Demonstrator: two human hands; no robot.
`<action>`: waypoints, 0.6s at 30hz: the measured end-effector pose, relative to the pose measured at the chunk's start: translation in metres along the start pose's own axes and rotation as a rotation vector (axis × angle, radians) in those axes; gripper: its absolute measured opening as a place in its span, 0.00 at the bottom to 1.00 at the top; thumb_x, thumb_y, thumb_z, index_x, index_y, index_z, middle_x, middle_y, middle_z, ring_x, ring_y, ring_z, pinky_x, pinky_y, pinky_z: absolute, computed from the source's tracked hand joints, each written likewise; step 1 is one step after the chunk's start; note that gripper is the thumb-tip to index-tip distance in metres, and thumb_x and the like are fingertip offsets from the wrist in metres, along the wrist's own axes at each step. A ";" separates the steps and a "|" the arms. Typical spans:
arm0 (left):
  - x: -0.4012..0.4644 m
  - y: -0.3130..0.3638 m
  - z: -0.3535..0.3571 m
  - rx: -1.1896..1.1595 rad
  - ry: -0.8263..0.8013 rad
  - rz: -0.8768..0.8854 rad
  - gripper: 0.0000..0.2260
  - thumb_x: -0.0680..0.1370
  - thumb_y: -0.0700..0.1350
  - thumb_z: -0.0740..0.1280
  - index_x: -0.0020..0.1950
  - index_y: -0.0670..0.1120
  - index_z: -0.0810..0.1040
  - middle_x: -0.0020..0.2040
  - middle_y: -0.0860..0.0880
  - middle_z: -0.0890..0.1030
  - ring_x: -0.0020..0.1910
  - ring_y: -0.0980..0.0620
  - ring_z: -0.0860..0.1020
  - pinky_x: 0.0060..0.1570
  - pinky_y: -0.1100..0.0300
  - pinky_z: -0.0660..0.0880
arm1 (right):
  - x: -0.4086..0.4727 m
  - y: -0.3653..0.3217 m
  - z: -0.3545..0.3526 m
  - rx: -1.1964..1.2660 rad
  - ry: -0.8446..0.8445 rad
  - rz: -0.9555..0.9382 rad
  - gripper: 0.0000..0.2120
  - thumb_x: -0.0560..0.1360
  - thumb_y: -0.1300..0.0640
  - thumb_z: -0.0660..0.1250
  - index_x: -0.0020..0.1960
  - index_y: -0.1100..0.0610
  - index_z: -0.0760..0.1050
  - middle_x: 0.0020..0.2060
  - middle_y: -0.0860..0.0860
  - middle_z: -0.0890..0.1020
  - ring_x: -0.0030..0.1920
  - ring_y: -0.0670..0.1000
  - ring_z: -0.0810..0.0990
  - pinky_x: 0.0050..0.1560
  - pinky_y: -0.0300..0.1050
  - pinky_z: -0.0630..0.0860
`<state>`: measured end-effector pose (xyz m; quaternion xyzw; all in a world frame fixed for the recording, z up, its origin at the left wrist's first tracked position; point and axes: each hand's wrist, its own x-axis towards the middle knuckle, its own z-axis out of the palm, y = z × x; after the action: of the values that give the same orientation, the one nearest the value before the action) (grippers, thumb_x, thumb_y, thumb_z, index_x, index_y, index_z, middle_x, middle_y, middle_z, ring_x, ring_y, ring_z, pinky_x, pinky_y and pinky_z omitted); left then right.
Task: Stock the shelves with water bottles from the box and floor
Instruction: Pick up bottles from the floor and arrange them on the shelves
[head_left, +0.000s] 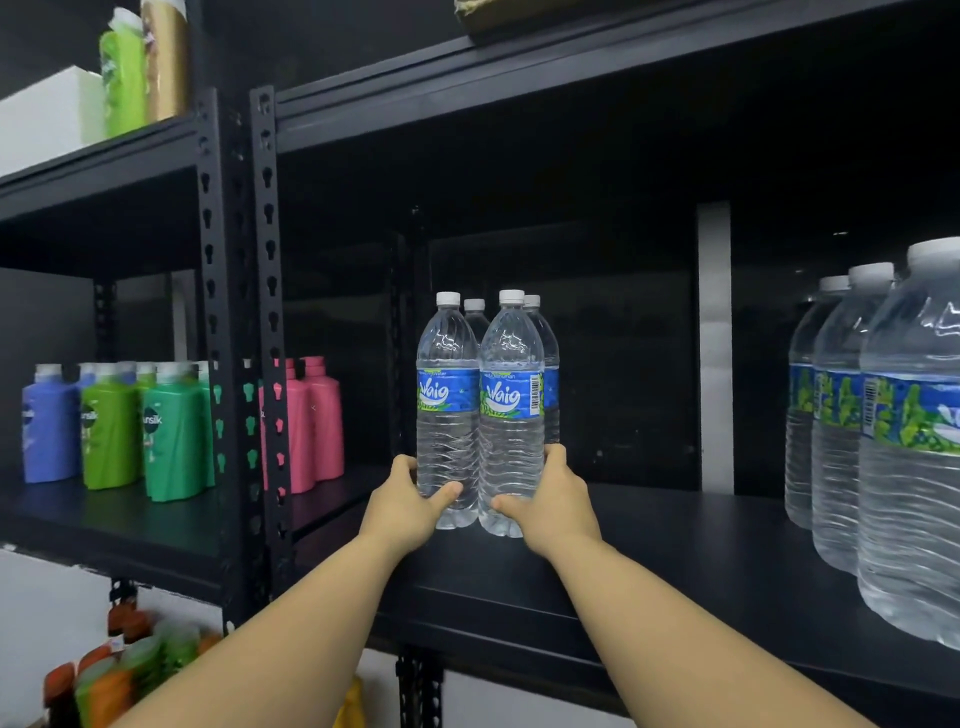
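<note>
Seen from the head camera, a person stocking a dark metal shelf (649, 561) grips two upright water bottles side by side: the left hand (402, 501) curls round the base of the left bottle (448, 415), thumb across its front, while the right hand (556, 499) wraps the lower part of the right bottle (511, 415) in the same way. Both bottles stand with their long axes vertical, caps up, touching each other, their bases on or just above the shelf board; which of the two cannot be told. Two more bottles (543, 364) stand directly behind them, so the pair lies straight ahead of the fingers, each hand equally near its own bottle. Larger water bottles (883, 441) line the shelf well apart to the right; coloured shampoo bottles (171, 431) fill the neighbouring bay to the left. The next move probably turns on sliding the pair back against the rear two.
</note>
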<state>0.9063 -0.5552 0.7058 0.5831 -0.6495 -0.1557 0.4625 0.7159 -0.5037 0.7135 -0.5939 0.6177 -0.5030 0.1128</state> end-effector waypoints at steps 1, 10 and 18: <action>0.000 0.001 0.001 0.004 -0.002 -0.006 0.25 0.74 0.62 0.75 0.63 0.54 0.72 0.51 0.56 0.84 0.51 0.52 0.82 0.49 0.57 0.72 | 0.001 0.001 0.001 0.000 0.000 0.001 0.28 0.69 0.51 0.81 0.59 0.49 0.66 0.57 0.48 0.81 0.53 0.52 0.82 0.54 0.54 0.82; -0.018 0.011 -0.005 0.084 0.002 -0.049 0.36 0.75 0.60 0.75 0.75 0.44 0.68 0.66 0.46 0.81 0.66 0.45 0.79 0.55 0.59 0.71 | -0.006 -0.003 -0.006 -0.089 -0.041 0.013 0.38 0.68 0.45 0.81 0.67 0.53 0.63 0.65 0.54 0.77 0.64 0.57 0.78 0.61 0.53 0.78; -0.070 0.008 -0.042 0.207 0.017 0.106 0.35 0.76 0.63 0.72 0.76 0.46 0.69 0.72 0.44 0.77 0.71 0.45 0.74 0.65 0.53 0.71 | -0.052 -0.022 -0.023 -0.251 -0.073 -0.064 0.39 0.71 0.33 0.72 0.71 0.55 0.65 0.69 0.53 0.74 0.70 0.57 0.72 0.62 0.56 0.77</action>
<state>0.9264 -0.4755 0.7042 0.5937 -0.6882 -0.0582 0.4128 0.7262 -0.4439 0.7169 -0.6406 0.6521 -0.4030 0.0442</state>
